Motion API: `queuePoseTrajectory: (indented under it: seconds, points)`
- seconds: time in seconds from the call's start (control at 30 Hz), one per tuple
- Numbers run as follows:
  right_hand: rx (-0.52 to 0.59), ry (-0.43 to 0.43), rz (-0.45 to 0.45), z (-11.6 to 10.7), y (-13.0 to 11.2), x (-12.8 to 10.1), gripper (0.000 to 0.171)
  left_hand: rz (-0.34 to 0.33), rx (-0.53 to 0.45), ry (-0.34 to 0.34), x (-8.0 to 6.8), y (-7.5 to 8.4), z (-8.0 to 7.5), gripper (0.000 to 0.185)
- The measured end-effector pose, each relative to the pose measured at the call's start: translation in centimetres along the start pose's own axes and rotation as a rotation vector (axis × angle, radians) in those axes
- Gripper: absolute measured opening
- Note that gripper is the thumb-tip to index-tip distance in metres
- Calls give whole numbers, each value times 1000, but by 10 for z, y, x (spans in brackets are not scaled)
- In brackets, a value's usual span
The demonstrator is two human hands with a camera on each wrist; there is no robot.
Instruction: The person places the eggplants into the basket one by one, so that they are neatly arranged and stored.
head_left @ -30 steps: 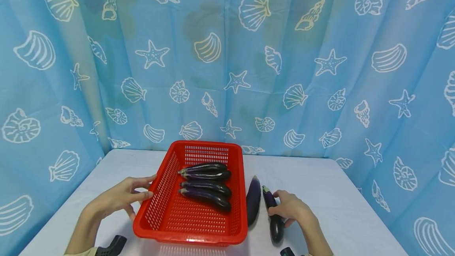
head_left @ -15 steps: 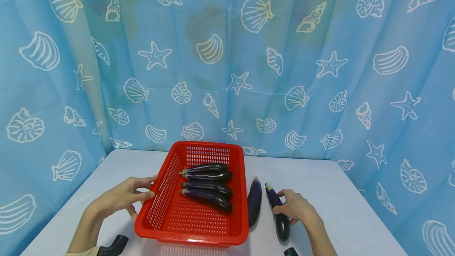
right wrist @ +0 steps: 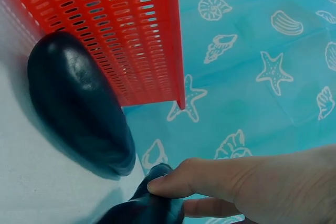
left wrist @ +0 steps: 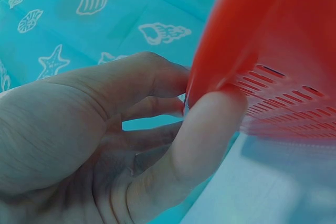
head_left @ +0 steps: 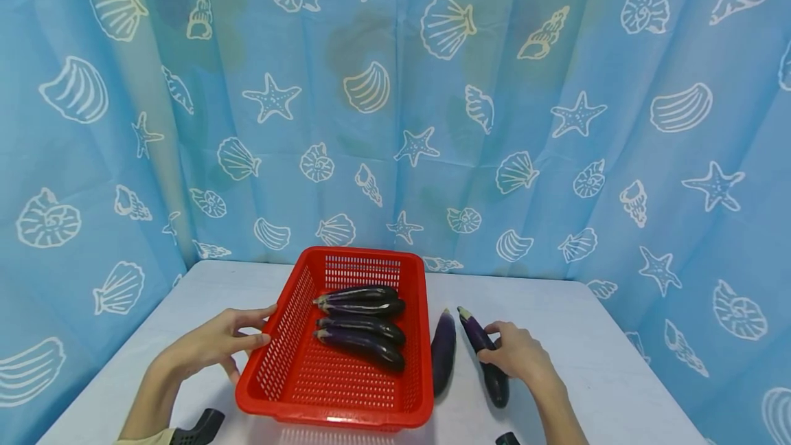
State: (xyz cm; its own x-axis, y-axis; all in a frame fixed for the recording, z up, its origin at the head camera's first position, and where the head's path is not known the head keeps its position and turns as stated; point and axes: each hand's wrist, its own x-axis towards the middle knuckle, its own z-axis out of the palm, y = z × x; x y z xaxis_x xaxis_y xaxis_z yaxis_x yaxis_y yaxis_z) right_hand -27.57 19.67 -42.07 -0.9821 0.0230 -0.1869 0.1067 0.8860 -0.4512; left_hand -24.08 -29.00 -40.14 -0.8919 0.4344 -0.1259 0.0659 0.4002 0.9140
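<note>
1. Seated at a white table (head_left: 575, 335), we face a red basket (head_left: 290, 342) with four eggplants lying crosswise inside it.
2. Our left hand (head_left: 210, 343) holds the basket's left rim; the left wrist view shows the thumb (left wrist: 199, 140) pressed against the red wall with the fingers curled outside it.
3. Our right hand (head_left: 518, 356) grips a slim eggplant (head_left: 478, 335) on the table, right of the basket, fingers wrapped over its middle.
4. Its long axis runs from near us toward the curtain (head_left: 395, 101), stem end far and angled left toward the basket (the right hand is clearly the nearer one).
5. A fatter eggplant (head_left: 442, 356) lies between it and the basket.
6. Only the right wrist view shows that fat eggplant (right wrist: 79, 103) lying just beside the basket wall (right wrist: 126, 30), with our fingertips (right wrist: 163, 184) pressing on the slim one.
</note>
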Motion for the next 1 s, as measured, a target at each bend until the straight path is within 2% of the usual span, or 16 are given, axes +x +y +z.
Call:
queuePoseTrajectory:
  seconds: [0.4,0.63,1.0]
  points:
    - [-37,72,-62,-9,-13,-7,54,-18,13,7,1,2,-3,73]
    - [-42,80,-72,-15,-25,-14,54,0,-3,-11,2,2,-2,69]
    - [-21,85,-198,-32,-58,-33,50,-7,1,3,2,1,-2,73]
